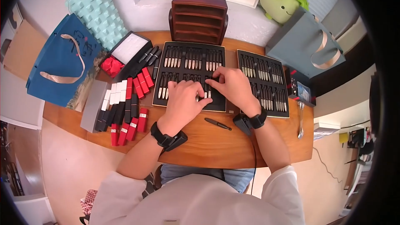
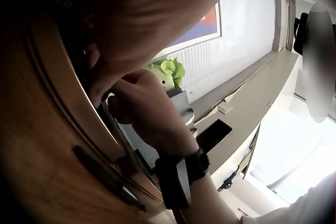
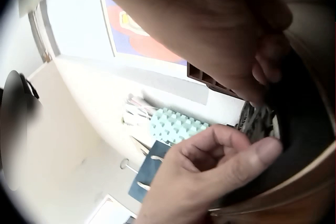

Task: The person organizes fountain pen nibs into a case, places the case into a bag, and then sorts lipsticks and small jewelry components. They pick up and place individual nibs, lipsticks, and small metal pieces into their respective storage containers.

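Observation:
Both hands work at the lower right slots of the left black display tray, which holds rows of slim pen-like pieces with dark upper parts and pale, tapered ends. My left hand lies low over the front row, thumb extended beside the pale ends. In the right wrist view the left hand has loosely bent fingers; whether it pinches a piece I cannot tell. Opposite it, my right hand pinches the dark upper end of a piece between thumb and forefinger. The right hand partly hides behind the left in the left wrist view.
A second filled tray stands to the right. One dark pen-like piece lies before the trays. Red boxes, plus black and white ones, cluster left, near a blue gift bag. A wooden rack stands behind.

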Available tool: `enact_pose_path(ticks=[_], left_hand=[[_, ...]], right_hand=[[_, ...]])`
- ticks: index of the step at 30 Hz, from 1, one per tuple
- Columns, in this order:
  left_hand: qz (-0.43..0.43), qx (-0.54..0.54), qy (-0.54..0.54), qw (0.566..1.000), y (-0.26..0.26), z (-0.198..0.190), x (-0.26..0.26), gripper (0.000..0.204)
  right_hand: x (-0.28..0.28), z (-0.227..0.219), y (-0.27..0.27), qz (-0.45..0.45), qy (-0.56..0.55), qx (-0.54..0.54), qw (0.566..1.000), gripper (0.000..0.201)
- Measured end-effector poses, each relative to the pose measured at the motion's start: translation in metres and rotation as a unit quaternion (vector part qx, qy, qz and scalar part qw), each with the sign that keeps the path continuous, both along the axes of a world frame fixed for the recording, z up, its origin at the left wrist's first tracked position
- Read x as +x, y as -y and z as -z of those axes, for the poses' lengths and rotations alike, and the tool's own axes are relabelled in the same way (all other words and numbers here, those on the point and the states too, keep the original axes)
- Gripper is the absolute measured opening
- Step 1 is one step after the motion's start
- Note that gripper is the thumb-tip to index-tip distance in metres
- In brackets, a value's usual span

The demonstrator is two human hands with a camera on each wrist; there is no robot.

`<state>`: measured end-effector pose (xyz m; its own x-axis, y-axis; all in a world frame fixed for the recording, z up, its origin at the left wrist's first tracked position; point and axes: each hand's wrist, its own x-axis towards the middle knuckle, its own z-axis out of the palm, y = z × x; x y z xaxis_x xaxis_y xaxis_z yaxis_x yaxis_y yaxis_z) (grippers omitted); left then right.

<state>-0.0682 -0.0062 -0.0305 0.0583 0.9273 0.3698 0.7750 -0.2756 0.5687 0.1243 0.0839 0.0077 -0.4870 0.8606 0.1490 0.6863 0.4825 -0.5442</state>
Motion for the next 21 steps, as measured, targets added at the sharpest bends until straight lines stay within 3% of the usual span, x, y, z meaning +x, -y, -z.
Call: enact_pose_path(ticks=[5, 14, 21], left_hand=[[-0.002, 0.009, -0.03, 1.0, -0.001, 0.001, 0.001, 0.032], [0.008, -0.005, 0.001, 1.0, -0.002, 0.002, 0.0, 0.029], [0.0, 0.033, 0.061, 0.998, -0.008, -0.009, -0.012, 0.029]], right_hand=[[0.007, -0.001, 0.017, -0.039, -0.002, 0.12, 0.992, 0.014], [0.003, 0.001, 0.015, -0.109, 0.1, 0.046, 0.988, 0.024], [0.016, 0.006, 0.012, -0.104, 0.009, 0.025, 0.994, 0.023]])
